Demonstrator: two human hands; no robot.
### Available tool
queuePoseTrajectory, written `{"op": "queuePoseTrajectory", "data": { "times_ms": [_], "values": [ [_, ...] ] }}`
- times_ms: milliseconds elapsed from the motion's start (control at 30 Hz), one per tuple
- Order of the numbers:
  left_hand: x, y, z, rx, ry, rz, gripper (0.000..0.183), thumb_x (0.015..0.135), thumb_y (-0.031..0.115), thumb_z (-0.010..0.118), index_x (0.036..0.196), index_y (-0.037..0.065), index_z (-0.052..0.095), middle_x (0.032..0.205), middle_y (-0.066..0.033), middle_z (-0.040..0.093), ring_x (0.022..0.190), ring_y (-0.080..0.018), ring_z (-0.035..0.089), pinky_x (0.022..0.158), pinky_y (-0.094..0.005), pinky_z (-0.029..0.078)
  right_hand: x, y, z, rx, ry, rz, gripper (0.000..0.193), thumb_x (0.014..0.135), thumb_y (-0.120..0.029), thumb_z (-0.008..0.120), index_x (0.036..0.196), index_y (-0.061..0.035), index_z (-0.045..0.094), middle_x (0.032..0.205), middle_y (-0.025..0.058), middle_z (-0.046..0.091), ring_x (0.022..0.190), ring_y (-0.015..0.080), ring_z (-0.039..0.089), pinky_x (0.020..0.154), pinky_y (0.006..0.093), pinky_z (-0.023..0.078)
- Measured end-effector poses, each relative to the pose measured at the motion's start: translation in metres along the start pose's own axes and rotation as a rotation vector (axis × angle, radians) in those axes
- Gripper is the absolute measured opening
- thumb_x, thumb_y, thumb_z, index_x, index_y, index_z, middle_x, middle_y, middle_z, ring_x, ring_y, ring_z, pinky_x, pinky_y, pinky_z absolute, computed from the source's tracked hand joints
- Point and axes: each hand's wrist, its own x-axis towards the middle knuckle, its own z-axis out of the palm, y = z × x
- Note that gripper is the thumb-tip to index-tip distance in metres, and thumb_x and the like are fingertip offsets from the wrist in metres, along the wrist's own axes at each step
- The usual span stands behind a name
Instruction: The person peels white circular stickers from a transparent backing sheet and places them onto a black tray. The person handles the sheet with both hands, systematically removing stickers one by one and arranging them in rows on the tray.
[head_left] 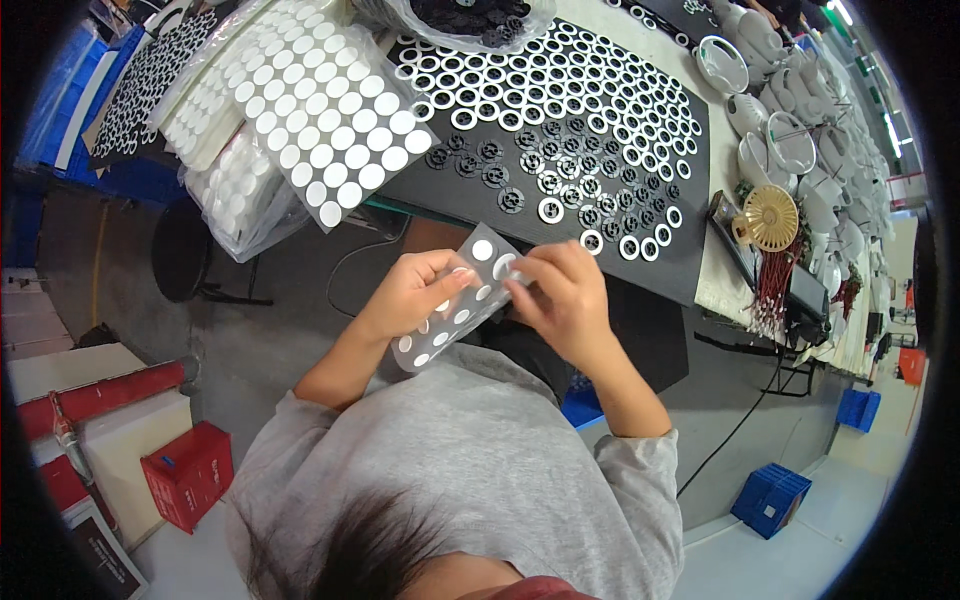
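A clear sheet of white round stickers (462, 317) hangs bent over my lap, in front of the table's near edge. My left hand (415, 292) grips it along its left side, thumb on top. At its upper right corner, the fingers of my right hand (565, 295) are pinched at a white round sticker (505, 267), which looks tilted; whether it has come off the backing, I cannot tell. Beyond my hands, black spoked plastic discs (510, 200) lie loose on a black board (420, 185). White rings (550, 209) sit around many other discs there.
A stack of larger sticker sheets (330, 110) overhangs the table's edge at left, above a plastic bag (235, 190). A bag of black parts (470, 20) stands at the back. To the right are a small yellow fan (770, 218) and piled white plastic housings (800, 90).
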Motion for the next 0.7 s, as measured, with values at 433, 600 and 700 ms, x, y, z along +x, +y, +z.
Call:
{"op": "queuePoseTrajectory", "data": {
  "times_ms": [433, 600, 700],
  "values": [
    [-0.005, 0.007, 0.013, 0.116, -0.08, 0.005, 0.021, 0.085, 0.013, 0.05, 0.095, -0.002, 0.062, 0.071, -0.0029, 0.062, 0.058, -0.0033, 0.053, 0.048, -0.0161, 0.041, -0.017, -0.006, 0.007, 0.609, -0.136, 0.416, 0.011, 0.074, -0.005, 0.063, 0.084, 0.0, 0.063, 0.078, 0.0084, 0.059, 0.07, 0.0156, 0.055, 0.06, 0.0261, 0.044],
    [-0.004, 0.003, 0.015, 0.051, -0.113, 0.069, 0.021, 0.085, 0.013, 0.05, 0.095, -0.002, 0.062, 0.075, -0.0046, 0.063, 0.065, -0.0055, 0.056, 0.057, -0.0183, 0.044, -0.026, 0.012, 0.009, 0.894, -0.206, 0.51, 0.01, 0.078, -0.005, 0.06, 0.085, 0.0003, 0.063, 0.079, 0.005, 0.058, 0.07, 0.0098, 0.052, 0.061, 0.0222, 0.042],
    [-0.003, 0.002, 0.014, 0.016, -0.154, 0.023, 0.022, 0.084, 0.013, 0.05, 0.095, -0.002, 0.062, 0.078, -0.006, 0.064, 0.069, -0.0068, 0.057, 0.063, -0.0195, 0.045, -0.028, 0.013, 0.008, 0.912, -0.235, 0.512, 0.009, 0.079, -0.005, 0.058, 0.084, 0.0007, 0.062, 0.079, 0.0038, 0.057, 0.07, 0.0094, 0.051, 0.062, 0.0212, 0.041]
  ]
}}
